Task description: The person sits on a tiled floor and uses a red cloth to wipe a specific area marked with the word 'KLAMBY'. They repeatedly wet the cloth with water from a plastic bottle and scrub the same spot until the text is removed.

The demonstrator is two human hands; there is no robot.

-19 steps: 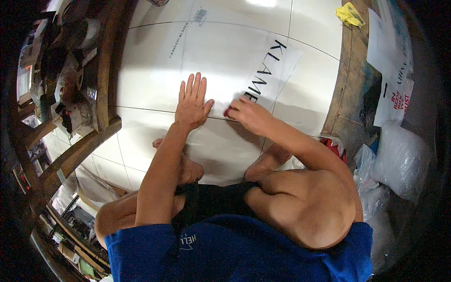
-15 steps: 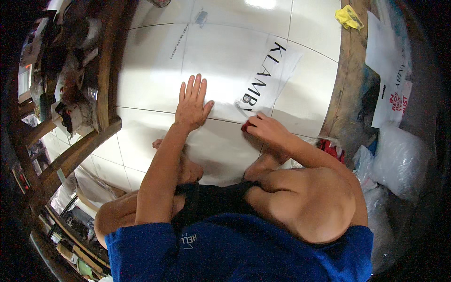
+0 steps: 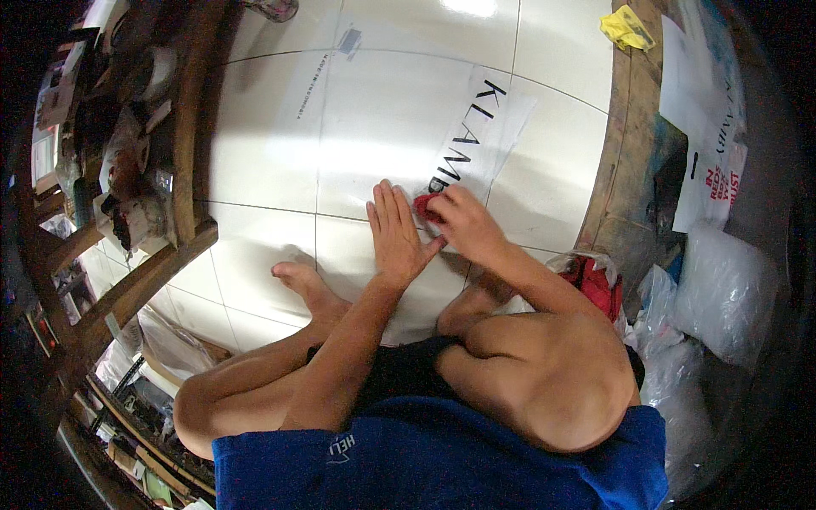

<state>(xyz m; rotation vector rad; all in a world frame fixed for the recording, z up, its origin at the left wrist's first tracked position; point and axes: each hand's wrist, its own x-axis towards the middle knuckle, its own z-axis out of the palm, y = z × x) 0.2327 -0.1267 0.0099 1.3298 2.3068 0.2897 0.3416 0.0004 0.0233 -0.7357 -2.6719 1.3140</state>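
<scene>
On the tiled floor in front of me lies a clear, whitish plastic bag (image 3: 382, 119) with large black lettering along its right side. My left hand (image 3: 394, 234) rests flat near the bag's near edge, fingers stretched out and pointing away from me. Just right of it, my right hand (image 3: 466, 223) grips a small wad of red cloth (image 3: 427, 207), pressed against the plastic at the near end of the lettering. The cloth covers part of the print. The two hands nearly meet, the left thumb close to the right hand.
To the left stands a wooden frame (image 3: 189, 127) with cluttered shelves. A wooden beam (image 3: 625, 144) runs along the right, with a yellow crumpled piece (image 3: 627, 29) on it. Beyond lie a printed white plastic bag (image 3: 688, 93), clear plastic bundles (image 3: 722, 289) and a red item (image 3: 599, 285).
My left hand has slid right and nearer to me, up beside the right hand. My right hand has shifted slightly left and away from me with the red cloth.
</scene>
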